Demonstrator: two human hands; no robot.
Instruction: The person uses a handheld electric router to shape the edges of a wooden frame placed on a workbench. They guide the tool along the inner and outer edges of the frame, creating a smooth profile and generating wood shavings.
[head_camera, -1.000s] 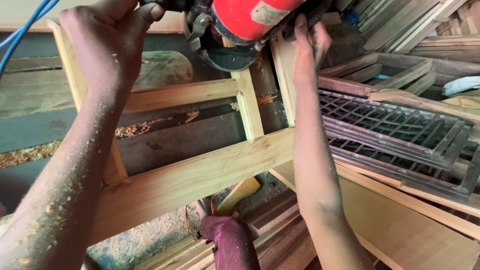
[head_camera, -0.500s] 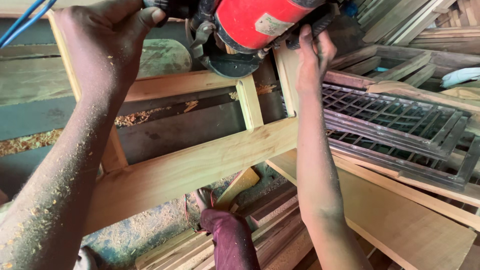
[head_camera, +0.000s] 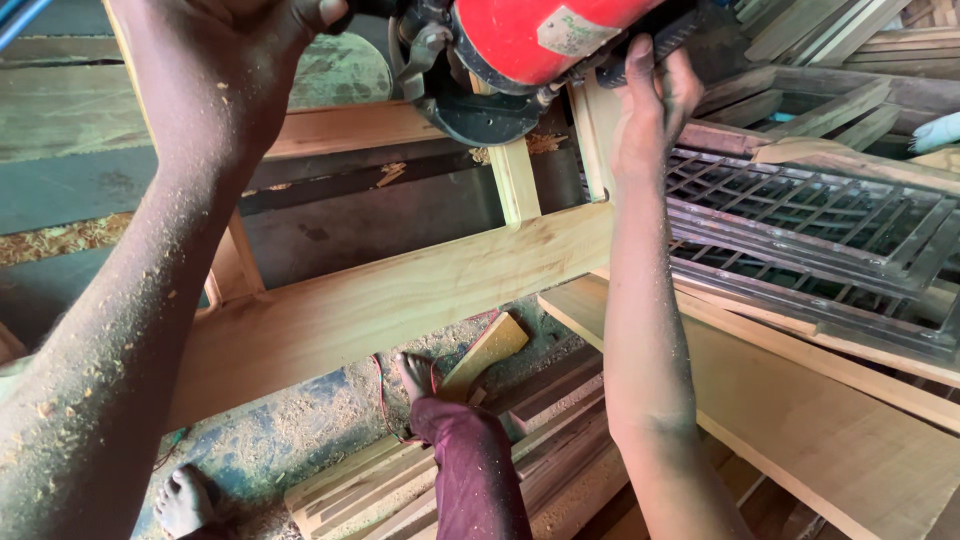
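Since a second ago my view has slid closer, so the red tool (head_camera: 530, 50) now sits at the top edge, over the frame's (head_camera: 400, 290) short upright. My left hand (head_camera: 240, 50) is clenched on its handle; my right hand (head_camera: 655, 105) wraps its other side. Slatted grilles (head_camera: 800, 230) lie beside my right forearm, and my bare feet stand on sawdust below.

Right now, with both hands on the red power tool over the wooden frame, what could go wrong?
1. The right hand lies against the frame upright, close under the red power tool; a slip could bring fingers to the tool's working part.
2. The bare feet stand among loose planks and sawdust, so footing may slide.
3. The left hand grips from above; if the tool kicks on the wooden frame, control may be lost.
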